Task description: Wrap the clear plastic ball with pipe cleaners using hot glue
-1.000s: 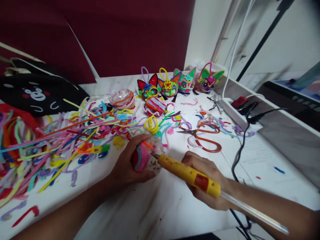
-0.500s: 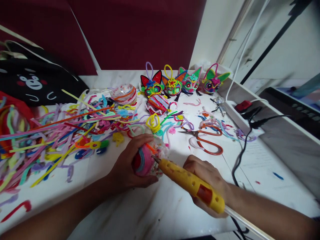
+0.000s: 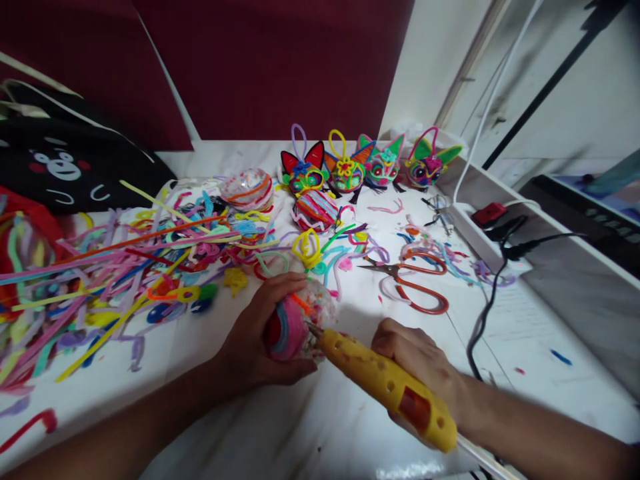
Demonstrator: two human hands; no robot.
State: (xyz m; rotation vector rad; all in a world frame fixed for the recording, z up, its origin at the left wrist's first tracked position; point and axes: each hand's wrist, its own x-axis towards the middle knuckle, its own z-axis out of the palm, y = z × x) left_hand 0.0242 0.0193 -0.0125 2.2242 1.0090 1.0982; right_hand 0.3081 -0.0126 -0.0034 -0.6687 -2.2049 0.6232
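Note:
My left hand [image 3: 260, 333] is wrapped round a clear ball [image 3: 295, 330] partly covered with pink, blue, red and orange pipe cleaners. In my right hand [image 3: 417, 357] is a yellow hot glue gun [image 3: 385, 380], with a glue stick [image 3: 483, 457] sticking out of its back end. The metal nozzle tip lies at the edge of the pink band on the ball; whether it touches cannot be made out. Orange-handled scissors [image 3: 420, 283] lie spread on the table beyond my right hand.
Loose pipe cleaners [image 3: 135, 267] are heaped on the left. Two more wrapped balls, one striped [image 3: 317, 210], sit in the middle. Several cat-eared ornaments [image 3: 345, 170] line the back. A power strip [image 3: 475, 230] with a black cable [image 3: 483, 320] runs along the right. A black bag [image 3: 75, 160] stands back left.
The glue gun and my right hand have shifted slightly down and to the right, with the nozzle slightly lower on the ball. My left hand keeps its hold.

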